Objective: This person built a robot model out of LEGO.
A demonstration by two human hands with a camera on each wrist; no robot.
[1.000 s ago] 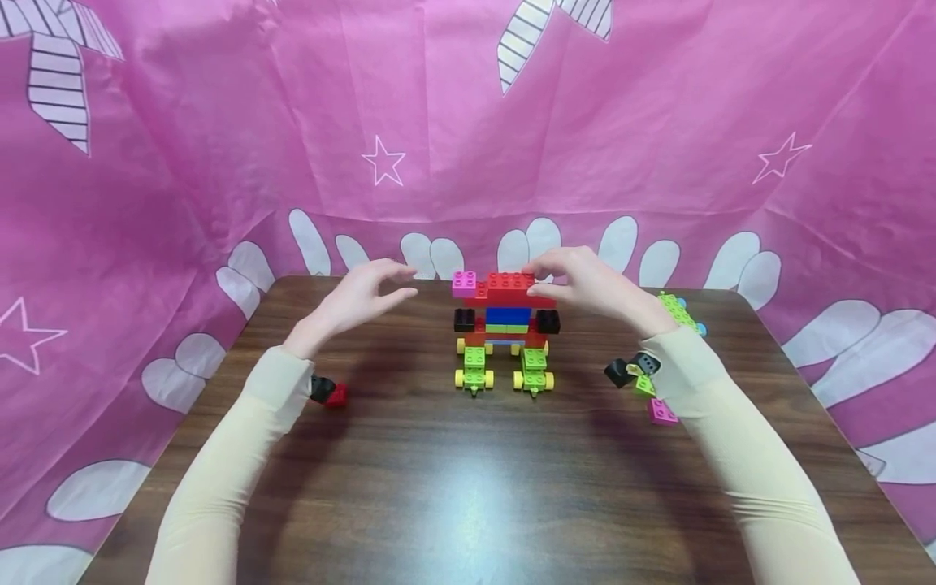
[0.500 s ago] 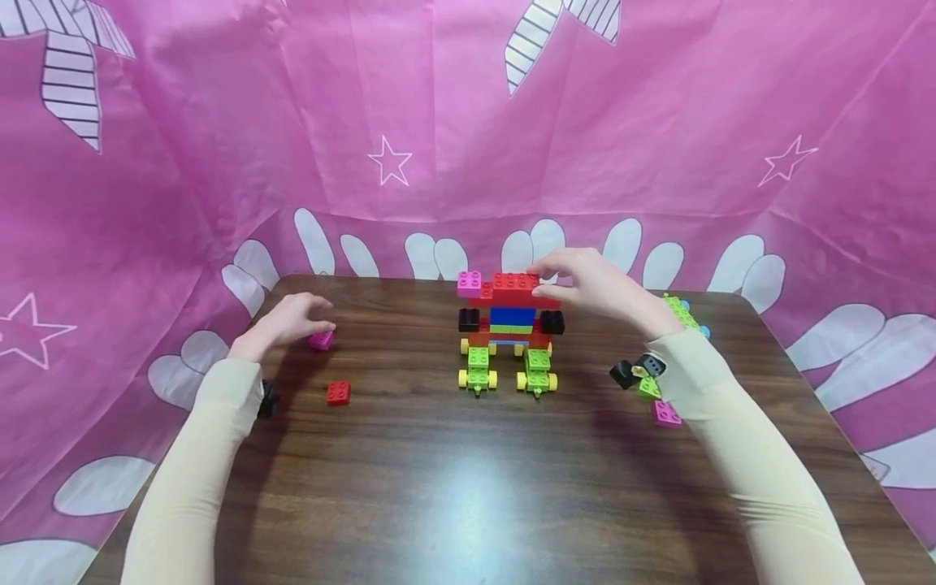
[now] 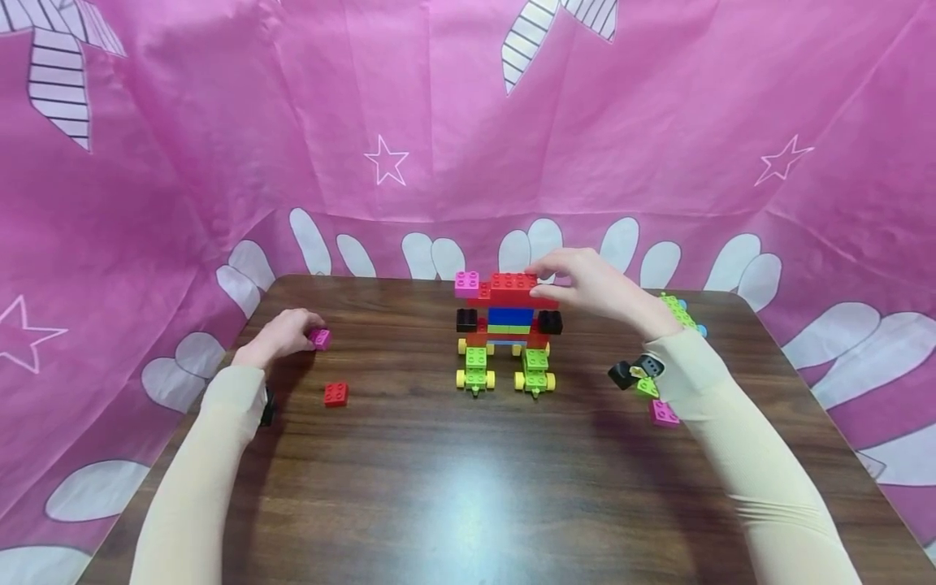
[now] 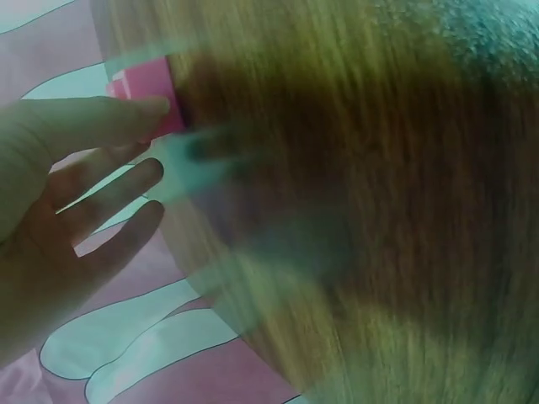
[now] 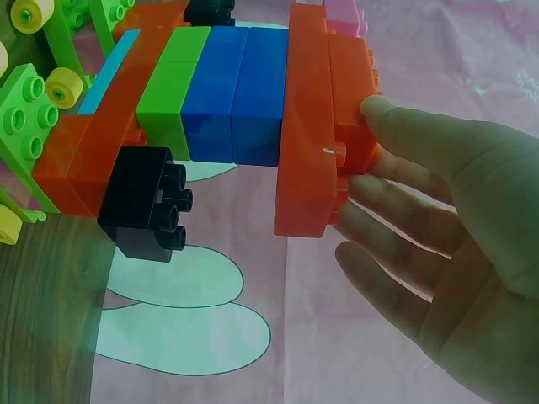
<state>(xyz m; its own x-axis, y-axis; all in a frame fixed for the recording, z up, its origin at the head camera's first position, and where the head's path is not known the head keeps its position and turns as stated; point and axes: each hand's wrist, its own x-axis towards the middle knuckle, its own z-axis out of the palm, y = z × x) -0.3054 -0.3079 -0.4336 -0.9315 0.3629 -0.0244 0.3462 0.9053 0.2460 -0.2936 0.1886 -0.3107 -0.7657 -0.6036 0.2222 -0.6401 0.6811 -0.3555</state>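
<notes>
At the table's left side my left hand (image 3: 283,333) pinches a small magenta brick (image 3: 320,339); the thumb lies along the brick (image 4: 153,94) in the left wrist view, other fingers spread below. A toy-brick figure (image 3: 510,317) stands upright at the back centre. It has red, blue and green bricks in its body, a black brick (image 3: 466,320) on either side, and green wheeled feet (image 3: 476,370). A pink brick (image 3: 466,283) sits on its upper left. My right hand (image 3: 595,284) holds the red top brick (image 5: 352,101) between thumb and fingers at its right end.
A red brick (image 3: 335,395) lies on the wooden table (image 3: 409,471) nearer than my left hand. Beside my right forearm are a magenta brick (image 3: 664,413), a lime brick (image 3: 647,388) and a lime wheeled piece (image 3: 683,313). Pink cloth (image 3: 468,114) hangs behind.
My left hand has moved from beside the figure out to the left and down, and now pinches the magenta brick. My right hand stays on the figure's top.
</notes>
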